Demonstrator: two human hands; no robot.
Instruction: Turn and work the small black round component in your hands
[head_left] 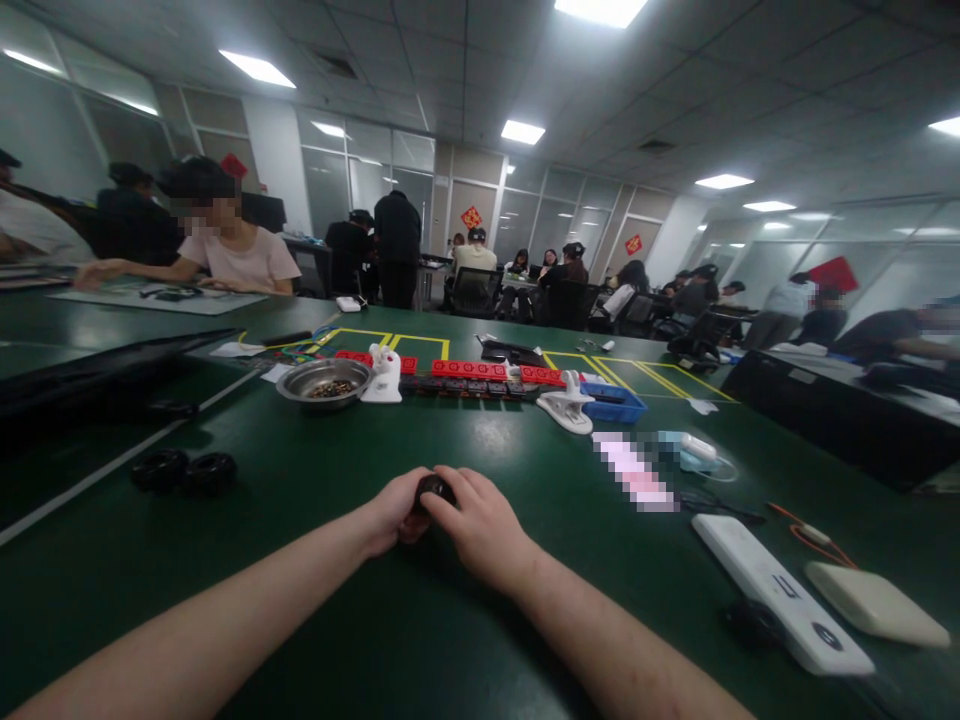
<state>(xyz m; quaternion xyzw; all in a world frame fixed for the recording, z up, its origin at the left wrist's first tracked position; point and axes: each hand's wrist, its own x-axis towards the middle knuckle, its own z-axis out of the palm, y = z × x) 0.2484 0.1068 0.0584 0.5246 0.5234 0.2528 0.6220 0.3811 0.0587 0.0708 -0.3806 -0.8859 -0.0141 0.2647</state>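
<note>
Both my hands meet over the near middle of the table, closed around a small black wheel (436, 490). Only its dark rounded top shows; fingers cover the rest. My left hand (396, 515) grips it from the left, and my right hand (484, 525) wraps it from the right, the thumb lying across its near side. Two similar black wheels (184, 471) lie together on the left. Another dark wheel (754, 624) rests beside a white power strip (784, 595) on the right.
Beyond my hands stand a metal bowl (324, 384) of small parts, a row of red blocks (470, 371), white clamp stands (384, 375) and a blue tray (616, 405). A cream box (876, 604) lies at right. A co-worker (232, 245) sits across the green table (330, 660).
</note>
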